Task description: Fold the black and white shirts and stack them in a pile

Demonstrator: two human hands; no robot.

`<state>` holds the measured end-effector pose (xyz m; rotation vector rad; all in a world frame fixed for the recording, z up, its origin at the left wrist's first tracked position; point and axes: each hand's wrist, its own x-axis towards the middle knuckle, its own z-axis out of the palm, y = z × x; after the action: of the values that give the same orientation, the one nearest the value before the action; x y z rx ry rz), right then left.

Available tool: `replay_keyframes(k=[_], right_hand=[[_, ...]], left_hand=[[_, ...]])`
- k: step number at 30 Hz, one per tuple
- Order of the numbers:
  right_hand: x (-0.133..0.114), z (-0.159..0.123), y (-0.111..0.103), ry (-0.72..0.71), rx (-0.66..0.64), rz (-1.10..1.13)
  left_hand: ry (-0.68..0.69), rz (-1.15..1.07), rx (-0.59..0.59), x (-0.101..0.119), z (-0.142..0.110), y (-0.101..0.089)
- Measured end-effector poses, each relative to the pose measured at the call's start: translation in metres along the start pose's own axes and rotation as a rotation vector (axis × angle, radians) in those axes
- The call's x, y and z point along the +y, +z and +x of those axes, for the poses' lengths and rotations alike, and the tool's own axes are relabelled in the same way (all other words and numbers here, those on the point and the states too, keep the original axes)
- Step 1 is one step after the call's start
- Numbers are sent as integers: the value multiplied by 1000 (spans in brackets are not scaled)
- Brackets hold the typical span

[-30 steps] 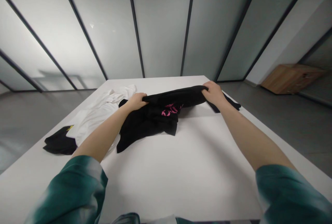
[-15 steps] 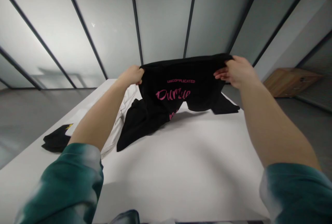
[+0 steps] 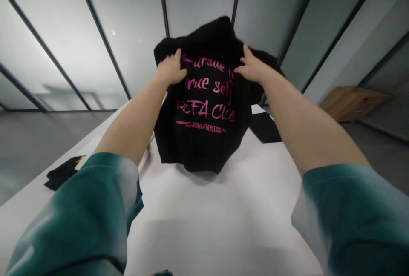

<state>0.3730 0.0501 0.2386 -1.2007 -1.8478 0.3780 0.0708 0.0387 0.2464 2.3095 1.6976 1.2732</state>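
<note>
A black T-shirt [image 3: 207, 148] with pink lettering hangs spread in front of me, raised off the white table [image 3: 220, 216]. My left hand [image 3: 171, 69] grips the cloth on the left of the print; part of its fingers is lost in the dark fabric. On the other side, my right hand [image 3: 254, 67] holds the shirt near the print's right edge, its thumb and a fingertip showing. Cloth bulges up above both hands, and the lower edge hangs close over the tabletop.
Folded black cloth [image 3: 265, 127] lies at the table's far right. A black item with a yellow mark [image 3: 64, 171] and white cloth [image 3: 143, 159] lie on the left, partly behind my arm. Beyond are frosted panels [image 3: 134, 12] and a wooden cabinet [image 3: 354, 101].
Both hands have risen and come closer together, lifting the shirt. Its print now shows more lines, and its lower part hangs down instead of lying on the table.
</note>
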Motion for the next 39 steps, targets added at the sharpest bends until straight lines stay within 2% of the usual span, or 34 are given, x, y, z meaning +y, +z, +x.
replay_keyframes(k=[1, 3, 5, 8, 11, 14, 17, 20, 24, 27, 30, 33, 35, 37, 39], right_hand=[[10, -11, 13, 46, -10, -76], [34, -43, 39, 18, -94, -163], [57, -81, 65, 43, -243, -262], [84, -136, 100, 151, -486, -437], [99, -173, 125, 315, -451, -541], [104, -188, 132, 376, -380, -540], [107, -192, 123, 302, -301, -537], [115, -198, 103, 242, -176, -572], [140, -215, 73, 358, -62, -659], [158, -231, 57, 463, -111, -705], [163, -243, 52, 481, -195, -664], [155, -252, 59, 380, -247, -526], [146, -255, 67, 317, -272, -340], [139, -256, 77, 313, -231, -88], [134, -252, 86, 352, -116, 155]], left_hand=[[0, 62, -48, -17, -6, 12], [-16, 153, -163, -51, -29, 37], [-59, 241, -330, -78, -66, 62], [-123, 358, -628, -104, -129, 95], [-60, 307, -700, -116, -179, 121], [-77, 356, -683, -122, -206, 134], [-113, 403, -662, -124, -216, 138], [-130, 412, -652, -124, -217, 138], [-141, 414, -642, -123, -218, 139], [-146, 407, -631, -123, -219, 140], [-167, 416, -625, -123, -220, 140], [-195, 435, -626, -123, -222, 140], [-201, 442, -627, -123, -223, 140], [-196, 444, -623, -122, -224, 140], [-190, 444, -618, -122, -224, 139]])
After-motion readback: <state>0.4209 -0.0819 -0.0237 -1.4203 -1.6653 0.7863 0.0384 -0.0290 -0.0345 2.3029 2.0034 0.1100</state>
